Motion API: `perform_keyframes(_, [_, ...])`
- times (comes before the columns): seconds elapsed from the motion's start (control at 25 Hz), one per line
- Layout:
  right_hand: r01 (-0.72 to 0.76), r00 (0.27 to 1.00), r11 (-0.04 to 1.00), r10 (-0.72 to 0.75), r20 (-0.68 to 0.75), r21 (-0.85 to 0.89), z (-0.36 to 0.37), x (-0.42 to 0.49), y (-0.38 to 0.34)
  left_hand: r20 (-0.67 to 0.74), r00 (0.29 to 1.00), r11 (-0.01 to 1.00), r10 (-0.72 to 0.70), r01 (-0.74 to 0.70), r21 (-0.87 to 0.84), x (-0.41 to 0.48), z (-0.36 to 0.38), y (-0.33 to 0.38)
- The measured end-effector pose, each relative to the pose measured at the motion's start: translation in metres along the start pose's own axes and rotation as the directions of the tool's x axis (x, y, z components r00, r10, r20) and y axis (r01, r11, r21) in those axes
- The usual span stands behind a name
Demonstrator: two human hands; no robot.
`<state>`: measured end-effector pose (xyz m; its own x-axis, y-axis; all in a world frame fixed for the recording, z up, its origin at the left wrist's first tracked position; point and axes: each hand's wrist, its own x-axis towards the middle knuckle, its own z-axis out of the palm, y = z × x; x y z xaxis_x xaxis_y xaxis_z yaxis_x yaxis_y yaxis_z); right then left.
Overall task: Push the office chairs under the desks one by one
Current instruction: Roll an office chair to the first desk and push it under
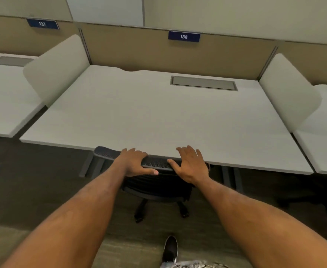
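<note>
A black mesh office chair (157, 162) stands at the front edge of the white desk (158, 117) marked 138. The top of its backrest is right at the desk edge, and its seat and wheeled base (141, 211) lie mostly below the desktop. My left hand (133, 163) grips the left part of the backrest's top rim, fingers over the top and thumb along the rear side. My right hand (189, 165) rests on the right part of the rim with fingers straight and spread, palm against the backrest.
White side dividers (56, 68) (288, 93) flank the desk, and a grey cable hatch (204, 83) sits near its back. Neighbouring desks lie at left (2, 105) and right (325, 144). My shoe (170, 248) is on the carpet behind the chair.
</note>
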<state>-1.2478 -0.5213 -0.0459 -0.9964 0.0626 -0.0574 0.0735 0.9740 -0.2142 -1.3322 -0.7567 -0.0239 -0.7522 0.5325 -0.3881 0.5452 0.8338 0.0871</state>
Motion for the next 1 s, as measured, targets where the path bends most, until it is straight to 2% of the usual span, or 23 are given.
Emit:
perform_keyframes(0.2, [-0.021,0.989,0.999,0.026,0.145,-0.038,-0.003,0.020,0.012,0.006,0.990,0.990,0.139,-0.138,-0.029,0.022,-0.005,-0.006])
perform_keyframes(0.48, [0.009,0.995,0.999,-0.006,0.103,-0.033,0.004,0.023,0.016,-0.032,0.986,0.982,0.166,-0.168,-0.089,0.023,-0.003,-0.003])
perform_keyframes(0.72, [-0.013,0.994,0.999,0.017,0.107,-0.037,0.000,0.021,0.012,-0.084,0.982,0.983,0.169,-0.174,-0.065,0.019,-0.001,-0.004])
perform_keyframes(0.88, [-0.062,0.997,0.997,0.064,0.052,-0.036,-0.011,0.004,0.008,0.003,0.983,0.977,0.181,-0.180,-0.118,0.021,-0.005,-0.005])
perform_keyframes(1.0, [-0.170,0.985,0.985,0.170,-0.031,-0.004,-0.025,-0.030,0.022,0.111,0.974,0.976,0.195,-0.182,-0.122,0.024,-0.018,-0.003])
